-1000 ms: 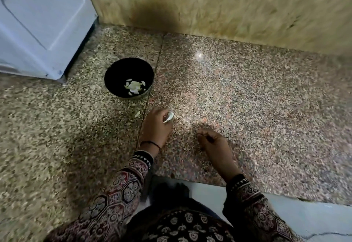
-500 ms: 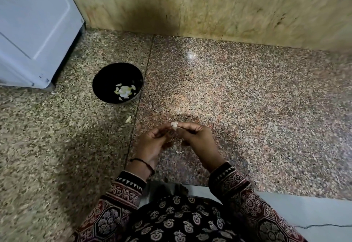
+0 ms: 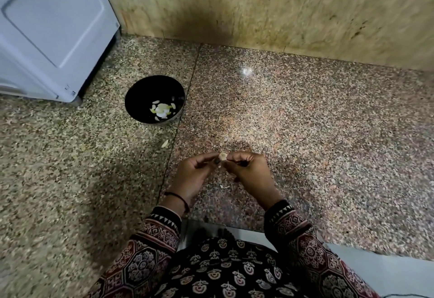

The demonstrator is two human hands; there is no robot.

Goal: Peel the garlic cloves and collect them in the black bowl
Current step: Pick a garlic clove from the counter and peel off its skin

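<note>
A small pale garlic clove is held above the speckled counter, pinched between the fingertips of both hands. My left hand grips it from the left and my right hand from the right, fingers curled. The black bowl stands up and to the left of the hands, with several pale garlic pieces lying in its bottom. One loose pale piece lies on the counter between the bowl and my left hand.
A white appliance fills the far left corner next to the bowl. A beige stone wall runs along the back. The granite counter stretches to the right; its front edge is near my body.
My left hand carried the clove from the counter toward my right hand, which rose to meet it. Both hands now pinch it together; the camera view has also shifted.
</note>
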